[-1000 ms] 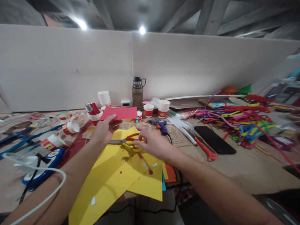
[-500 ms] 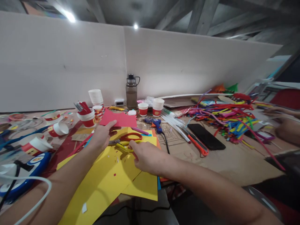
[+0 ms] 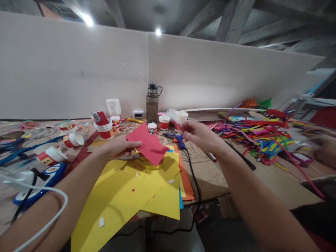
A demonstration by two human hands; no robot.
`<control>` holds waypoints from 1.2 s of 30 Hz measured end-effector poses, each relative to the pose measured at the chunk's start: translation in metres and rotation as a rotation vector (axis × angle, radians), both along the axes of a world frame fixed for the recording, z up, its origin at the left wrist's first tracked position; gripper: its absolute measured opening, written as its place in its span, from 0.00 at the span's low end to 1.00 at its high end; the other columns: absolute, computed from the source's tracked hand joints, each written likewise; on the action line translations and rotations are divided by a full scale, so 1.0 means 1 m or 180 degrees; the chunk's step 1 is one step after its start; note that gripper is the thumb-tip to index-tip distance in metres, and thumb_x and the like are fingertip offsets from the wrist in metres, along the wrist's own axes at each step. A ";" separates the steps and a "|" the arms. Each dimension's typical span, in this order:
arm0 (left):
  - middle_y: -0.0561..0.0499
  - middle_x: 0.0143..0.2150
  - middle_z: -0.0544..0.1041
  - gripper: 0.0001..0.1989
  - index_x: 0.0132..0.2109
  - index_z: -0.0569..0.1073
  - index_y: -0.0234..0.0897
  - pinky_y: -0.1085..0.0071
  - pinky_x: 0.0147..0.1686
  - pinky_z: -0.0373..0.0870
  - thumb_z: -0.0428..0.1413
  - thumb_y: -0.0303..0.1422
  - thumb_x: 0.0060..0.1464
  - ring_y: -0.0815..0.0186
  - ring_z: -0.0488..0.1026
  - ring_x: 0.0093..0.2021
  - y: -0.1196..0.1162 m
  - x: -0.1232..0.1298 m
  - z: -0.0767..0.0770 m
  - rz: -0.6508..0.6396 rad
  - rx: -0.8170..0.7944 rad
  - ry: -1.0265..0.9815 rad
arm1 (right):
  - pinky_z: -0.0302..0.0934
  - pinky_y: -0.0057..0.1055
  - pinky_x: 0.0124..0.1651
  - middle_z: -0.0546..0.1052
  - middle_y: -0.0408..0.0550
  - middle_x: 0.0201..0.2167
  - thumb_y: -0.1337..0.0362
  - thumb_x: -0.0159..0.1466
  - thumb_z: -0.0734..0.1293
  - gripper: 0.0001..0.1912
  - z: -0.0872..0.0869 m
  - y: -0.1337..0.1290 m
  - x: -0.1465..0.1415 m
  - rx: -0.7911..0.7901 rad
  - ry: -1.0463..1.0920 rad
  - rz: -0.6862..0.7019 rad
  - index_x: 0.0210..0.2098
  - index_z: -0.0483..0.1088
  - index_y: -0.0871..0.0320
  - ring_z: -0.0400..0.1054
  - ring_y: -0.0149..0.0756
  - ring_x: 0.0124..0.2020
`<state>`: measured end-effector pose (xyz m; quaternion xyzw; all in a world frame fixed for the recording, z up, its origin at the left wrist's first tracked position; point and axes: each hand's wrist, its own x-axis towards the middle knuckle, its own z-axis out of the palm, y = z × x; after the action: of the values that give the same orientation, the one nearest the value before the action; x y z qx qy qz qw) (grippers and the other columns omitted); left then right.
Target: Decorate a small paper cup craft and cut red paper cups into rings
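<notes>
My left hand (image 3: 120, 147) pinches a piece of red paper (image 3: 148, 143) and tilts it above the yellow sheets (image 3: 126, 196). Beneath the red paper lie scissors (image 3: 128, 157), mostly covered by it. Lifted to the right, my right hand (image 3: 198, 136) has its fingers curled together; whatever is in them, if anything, does not show. It appears in front of the stacked paper cups (image 3: 181, 117) and just right of the blue glue gun (image 3: 180, 140). Small paper scraps (image 3: 171, 181) are scattered on the yellow sheets.
Several red-and-white paper cups (image 3: 73, 139) stand or lie at left, beside a blue round object (image 3: 56, 178). A water bottle (image 3: 152, 106) stands at the back. Colourful pipe cleaners (image 3: 265, 136) heap at right, near a phone (image 3: 243, 156) and another person's hand (image 3: 325, 150).
My right hand has left the scissors and moved up and to the right. The left hand has turned the red paper and brought it over the scissors.
</notes>
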<state>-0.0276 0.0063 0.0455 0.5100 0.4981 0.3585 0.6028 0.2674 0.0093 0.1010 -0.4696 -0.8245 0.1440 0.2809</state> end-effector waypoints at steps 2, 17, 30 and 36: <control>0.48 0.18 0.72 0.13 0.27 0.76 0.31 0.79 0.14 0.55 0.64 0.38 0.40 0.74 0.62 0.15 -0.004 0.000 0.003 -0.0429 -0.0181 0.0417 | 0.54 0.26 0.31 0.73 0.46 0.30 0.67 0.58 0.58 0.10 -0.012 0.020 0.018 0.0223 0.0194 -0.0766 0.37 0.68 0.59 0.64 0.32 0.30; 0.50 0.10 0.67 0.18 0.12 0.68 0.38 0.75 0.11 0.49 0.67 0.41 0.30 0.68 0.61 0.09 0.000 -0.019 0.007 0.0092 0.0024 0.1804 | 0.59 0.30 0.36 0.78 0.59 0.35 0.63 0.61 0.60 0.14 -0.041 0.041 0.052 -0.0348 -0.1192 -0.1748 0.38 0.73 0.63 0.72 0.41 0.36; 0.51 0.15 0.72 0.15 0.17 0.71 0.38 0.73 0.19 0.57 0.60 0.41 0.43 0.67 0.68 0.15 0.001 -0.001 0.007 0.0327 0.1362 0.2554 | 0.58 0.32 0.33 0.77 0.57 0.29 0.51 0.56 0.64 0.17 -0.048 0.019 0.042 -0.0449 -0.1981 -0.1383 0.31 0.75 0.60 0.71 0.43 0.34; 0.52 0.18 0.74 0.15 0.22 0.71 0.37 0.75 0.20 0.60 0.57 0.43 0.45 0.68 0.70 0.18 -0.004 0.004 0.011 0.0194 0.1341 0.2562 | 0.58 0.32 0.37 0.77 0.61 0.35 0.49 0.63 0.57 0.24 -0.048 0.020 0.047 -0.0109 -0.1906 -0.1928 0.35 0.75 0.61 0.71 0.45 0.39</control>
<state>-0.0236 0.0028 0.0561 0.7054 0.6237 0.2428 0.2335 0.3148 0.0291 0.0529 -0.7163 -0.6920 -0.0740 0.0507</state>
